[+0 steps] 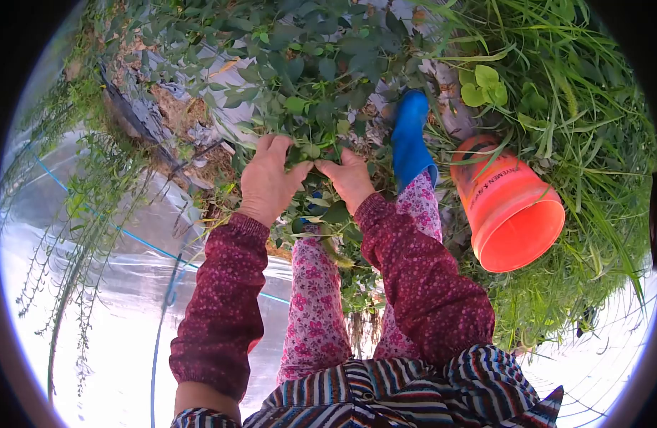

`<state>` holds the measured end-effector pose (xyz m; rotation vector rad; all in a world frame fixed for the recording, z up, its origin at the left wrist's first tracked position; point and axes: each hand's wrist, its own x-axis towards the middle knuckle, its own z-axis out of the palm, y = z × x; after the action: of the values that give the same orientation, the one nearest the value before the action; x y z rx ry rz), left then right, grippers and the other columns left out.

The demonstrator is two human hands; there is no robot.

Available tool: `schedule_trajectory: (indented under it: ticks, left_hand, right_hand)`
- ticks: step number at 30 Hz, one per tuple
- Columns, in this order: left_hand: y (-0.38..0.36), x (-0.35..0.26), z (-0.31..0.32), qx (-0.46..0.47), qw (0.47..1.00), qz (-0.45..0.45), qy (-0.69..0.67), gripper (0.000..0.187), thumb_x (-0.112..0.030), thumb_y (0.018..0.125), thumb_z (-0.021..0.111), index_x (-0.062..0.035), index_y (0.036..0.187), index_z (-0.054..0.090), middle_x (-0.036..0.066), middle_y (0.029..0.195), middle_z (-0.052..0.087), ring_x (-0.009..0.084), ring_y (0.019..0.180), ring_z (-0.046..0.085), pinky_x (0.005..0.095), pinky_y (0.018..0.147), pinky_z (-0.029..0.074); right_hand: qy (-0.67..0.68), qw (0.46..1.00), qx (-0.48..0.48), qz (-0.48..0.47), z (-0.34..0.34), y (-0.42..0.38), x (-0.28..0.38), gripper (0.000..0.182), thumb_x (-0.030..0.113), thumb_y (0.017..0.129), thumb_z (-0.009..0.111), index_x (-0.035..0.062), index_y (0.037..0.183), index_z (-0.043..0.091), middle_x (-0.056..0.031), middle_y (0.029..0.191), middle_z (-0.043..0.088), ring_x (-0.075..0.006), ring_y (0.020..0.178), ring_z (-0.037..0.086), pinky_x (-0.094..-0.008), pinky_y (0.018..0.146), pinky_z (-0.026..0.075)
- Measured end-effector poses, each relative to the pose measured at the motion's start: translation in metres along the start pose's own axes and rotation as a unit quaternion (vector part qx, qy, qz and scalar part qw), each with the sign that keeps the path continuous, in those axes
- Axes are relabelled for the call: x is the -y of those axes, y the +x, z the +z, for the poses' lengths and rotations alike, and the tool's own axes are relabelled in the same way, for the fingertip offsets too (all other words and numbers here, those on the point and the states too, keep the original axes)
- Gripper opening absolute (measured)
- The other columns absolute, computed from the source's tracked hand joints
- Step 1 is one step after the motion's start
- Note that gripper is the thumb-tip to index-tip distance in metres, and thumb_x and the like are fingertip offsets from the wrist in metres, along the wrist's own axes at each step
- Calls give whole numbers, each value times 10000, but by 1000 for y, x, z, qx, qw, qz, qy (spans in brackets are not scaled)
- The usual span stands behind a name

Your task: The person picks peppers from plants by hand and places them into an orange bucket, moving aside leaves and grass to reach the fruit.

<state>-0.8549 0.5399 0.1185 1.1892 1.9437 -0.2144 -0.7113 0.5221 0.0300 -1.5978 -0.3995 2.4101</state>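
My left hand reaches down into low leafy green plants, its fingers bent round the greenery and its thumb pointing right. Close beside it, my right hand is also closed among the leaves, thumb pointing left. The two thumbs almost meet, with small leaves between and above them. Leaves hide some of the fingertips, so the exact stems they grip do not show. Dark red patterned sleeves cover both forearms.
An orange-red bucket lies tipped in tall grass at the right, mouth toward me. One blue boot stands among the plants right of my hands. Clear plastic sheeting with a blue cord hangs at the left.
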Motion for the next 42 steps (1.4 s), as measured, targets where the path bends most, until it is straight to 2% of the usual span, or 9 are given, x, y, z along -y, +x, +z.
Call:
schedule_trajectory:
  ticks: [6, 13, 16, 23, 27, 30, 37, 41, 42]
  left_hand:
    - [-19, -5, 15, -11, 998, -8, -67, 516, -108, 701, 640, -52, 1164, 418, 157, 1003, 534, 345, 856, 587, 420, 717, 480]
    - [-49, -35, 23, 14, 982, 35, -186, 527, -33, 685, 602, -80, 1172, 405, 144, 960, 535, 314, 747, 593, 385, 621, 484]
    - [-50, -31, 29, -24, 976, 156, -151, 393, -16, 693, 592, -77, 1062, 472, 129, 927, 526, 291, 721, 587, 353, 578, 475]
    - [-47, -34, 34, 4, 932, 71, -354, 186, 55, 715, 562, -27, 879, 532, 56, 876, 511, 121, 774, 540, 252, 584, 444]
    - [-47, -21, 29, 29, 926, 60, -372, 165, 69, 723, 565, -16, 863, 552, 31, 865, 520, 101, 785, 529, 199, 584, 434]
    - [-52, -17, 15, 97, 881, -58, -459, 130, 69, 739, 566, -7, 843, 558, 15, 862, 533, 86, 788, 527, 200, 645, 434]
    - [-40, -47, -14, 201, 837, -36, -508, 74, -21, 800, 602, -31, 864, 568, 1, 805, 574, 30, 602, 510, 174, 472, 394]
    - [3, -32, -15, 159, 917, -121, -344, 117, -158, 829, 595, -51, 860, 563, 13, 700, 617, 108, 599, 578, 235, 504, 458]
    - [13, -36, -4, 114, 971, -12, -208, 137, -163, 808, 603, -39, 840, 554, 66, 703, 623, 175, 608, 597, 286, 520, 475]
  right_hand:
    - [231, 965, 66, 110, -1, -11, 22, 330, 230, 816, 645, 32, 1064, 552, -40, 922, 617, -120, 786, 577, -274, 719, 469]
    - [105, 973, 135, 153, -8, 2, 4, 535, 460, 758, 690, 15, 1025, 559, -84, 975, 600, -153, 885, 567, -308, 770, 468]
    - [66, 989, 103, 78, -2, -1, 5, 342, 425, 800, 657, 98, 736, 577, 5, 731, 566, -76, 647, 531, -232, 549, 426]
    - [190, 975, 28, 110, 11, -6, 5, 272, 194, 754, 732, 75, 771, 488, -17, 747, 539, -93, 664, 534, -273, 584, 449]
    - [88, 995, 0, 52, 17, 11, -32, 244, 109, 743, 711, 31, 804, 488, -44, 743, 545, -102, 662, 519, -295, 570, 452]
    - [-123, 990, -59, -16, 22, 5, -26, 404, 258, 662, 649, -63, 878, 534, -255, 782, 596, -388, 764, 591, -411, 694, 455]
    - [-316, 945, -84, -10, 23, -13, 5, 415, 288, 725, 575, -22, 995, 518, -240, 784, 620, -407, 764, 603, -466, 695, 472]
    - [-371, 923, -100, -35, 26, -16, 5, 414, 274, 758, 590, -2, 1035, 453, -209, 711, 615, -388, 704, 612, -492, 655, 465]
    - [-364, 926, -91, -37, 26, -16, 2, 418, 245, 766, 600, 9, 1060, 422, -196, 714, 616, -387, 692, 608, -493, 640, 462]
